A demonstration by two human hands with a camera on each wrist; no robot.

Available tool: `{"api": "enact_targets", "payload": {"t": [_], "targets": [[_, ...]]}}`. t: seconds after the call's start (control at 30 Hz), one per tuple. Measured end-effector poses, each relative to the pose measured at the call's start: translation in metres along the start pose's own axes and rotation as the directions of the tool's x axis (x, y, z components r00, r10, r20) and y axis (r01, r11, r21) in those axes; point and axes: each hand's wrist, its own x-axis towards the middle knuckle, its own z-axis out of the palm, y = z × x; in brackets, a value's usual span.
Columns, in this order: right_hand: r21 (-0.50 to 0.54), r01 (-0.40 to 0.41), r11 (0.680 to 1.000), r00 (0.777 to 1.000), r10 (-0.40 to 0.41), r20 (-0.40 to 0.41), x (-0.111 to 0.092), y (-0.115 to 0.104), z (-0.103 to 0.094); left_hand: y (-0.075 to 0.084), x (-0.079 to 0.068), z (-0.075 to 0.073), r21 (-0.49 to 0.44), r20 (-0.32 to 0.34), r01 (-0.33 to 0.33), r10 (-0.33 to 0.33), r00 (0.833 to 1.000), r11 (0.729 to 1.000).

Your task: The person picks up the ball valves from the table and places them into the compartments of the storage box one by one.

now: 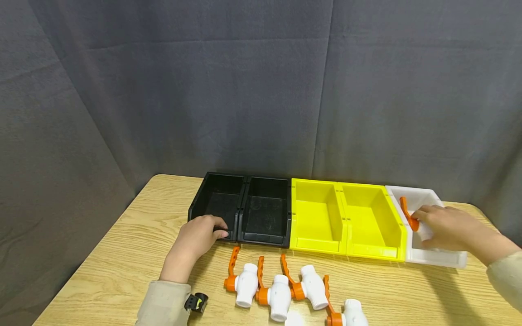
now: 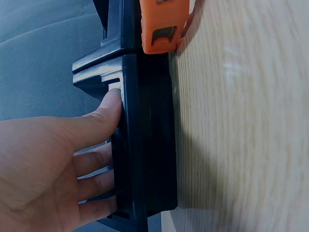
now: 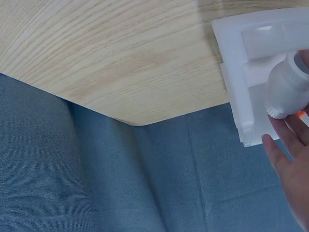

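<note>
My right hand holds a white ball valve with an orange lever handle inside the white bin at the row's right end. In the right wrist view, fingertips lie against the valve's ribbed end. At the other end, my left hand rests on the front of the leftmost black bin. Its thumb touches the front lip, and the other fingers reach over the rim with nothing gripped. Several more ball valves with orange handles lie on the table before the bins.
Between the end bins stand another black bin and two yellow bins, side by side. All sit on a wood-grain table against a grey curtain. A small black device is at the left wrist.
</note>
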Motion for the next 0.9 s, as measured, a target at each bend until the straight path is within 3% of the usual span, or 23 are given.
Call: {"api": "enact_targets", "payload": {"t": [0.43, 0.9], "targets": [[0.023, 0.000, 1.000, 0.999, -0.001, 0.042, 0.004, 0.000, 0.008, 0.000, -0.001, 0.000, 0.003, 0.000, -0.008, 0.008, 1.000, 1.000], [-0.007, 0.041, 0.999, 0.999, -0.041, 0.000, 0.010, -0.002, 0.018, -0.001, -0.001, -0.001, -0.006, 0.000, -0.006, 0.006, 1.000, 1.000]]}}
